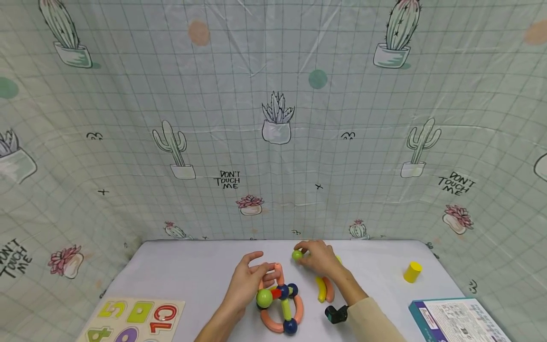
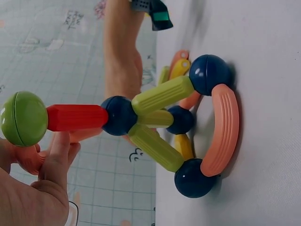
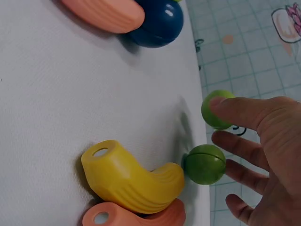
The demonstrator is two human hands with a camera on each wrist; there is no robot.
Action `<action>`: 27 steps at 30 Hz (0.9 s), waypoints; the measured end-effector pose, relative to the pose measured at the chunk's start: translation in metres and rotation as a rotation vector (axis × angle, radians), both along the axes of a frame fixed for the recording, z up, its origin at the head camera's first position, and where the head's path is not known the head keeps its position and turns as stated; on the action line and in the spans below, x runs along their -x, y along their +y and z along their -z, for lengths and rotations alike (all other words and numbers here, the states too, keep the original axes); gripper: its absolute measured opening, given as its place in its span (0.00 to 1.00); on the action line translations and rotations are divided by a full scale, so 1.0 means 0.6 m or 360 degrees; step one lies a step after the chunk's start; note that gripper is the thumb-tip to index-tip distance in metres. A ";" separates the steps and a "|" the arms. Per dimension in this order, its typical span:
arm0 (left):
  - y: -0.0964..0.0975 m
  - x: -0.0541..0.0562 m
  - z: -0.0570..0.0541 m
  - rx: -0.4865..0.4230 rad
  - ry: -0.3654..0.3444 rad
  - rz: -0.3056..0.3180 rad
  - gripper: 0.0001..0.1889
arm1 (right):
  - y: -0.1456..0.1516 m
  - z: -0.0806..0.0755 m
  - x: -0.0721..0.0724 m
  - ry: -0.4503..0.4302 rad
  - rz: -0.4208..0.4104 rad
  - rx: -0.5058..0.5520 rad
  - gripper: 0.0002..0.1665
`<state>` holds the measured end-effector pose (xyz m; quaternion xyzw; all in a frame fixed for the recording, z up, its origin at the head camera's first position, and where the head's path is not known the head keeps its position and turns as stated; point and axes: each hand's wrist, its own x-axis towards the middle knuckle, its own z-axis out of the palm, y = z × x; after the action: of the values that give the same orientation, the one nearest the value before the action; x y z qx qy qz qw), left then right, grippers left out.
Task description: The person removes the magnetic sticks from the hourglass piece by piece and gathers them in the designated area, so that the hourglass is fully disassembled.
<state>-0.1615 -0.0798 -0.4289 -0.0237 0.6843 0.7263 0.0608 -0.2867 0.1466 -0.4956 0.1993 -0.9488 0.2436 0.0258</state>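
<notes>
My left hand (image 1: 245, 285) grips a salmon curved rod (image 1: 279, 274) at the top of a magnetic ball-and-stick structure. Dark blue balls (image 2: 211, 75), light green rods (image 2: 162, 94) and salmon curved rods (image 2: 223, 132) form its lower part, which stands on the table. A red rod (image 2: 77, 117) juts from an upper blue ball and carries a green ball (image 2: 24, 118) at its end. Beyond the structure, my right hand (image 1: 318, 256) pinches another green ball (image 3: 217, 109) between thumb and finger. A further green ball (image 3: 205, 164) lies close by its other fingers.
Yellow (image 1: 321, 289) and salmon (image 1: 329, 289) curved pieces lie right of the structure. A yellow cylinder (image 1: 412, 272) and a flat box (image 1: 459, 318) are farther right. At the front left lies a number board (image 1: 177, 308). A patterned curtain (image 1: 273, 166) rises behind the table.
</notes>
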 end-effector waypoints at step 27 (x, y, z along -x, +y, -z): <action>0.000 0.000 0.000 -0.0008 -0.0015 -0.0007 0.28 | 0.003 0.018 0.011 0.0016 0.0037 -0.0107 0.20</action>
<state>-0.1614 -0.0798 -0.4289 -0.0284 0.6822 0.7280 0.0624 -0.2936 0.1487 -0.5064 0.1902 -0.9586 0.2103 0.0266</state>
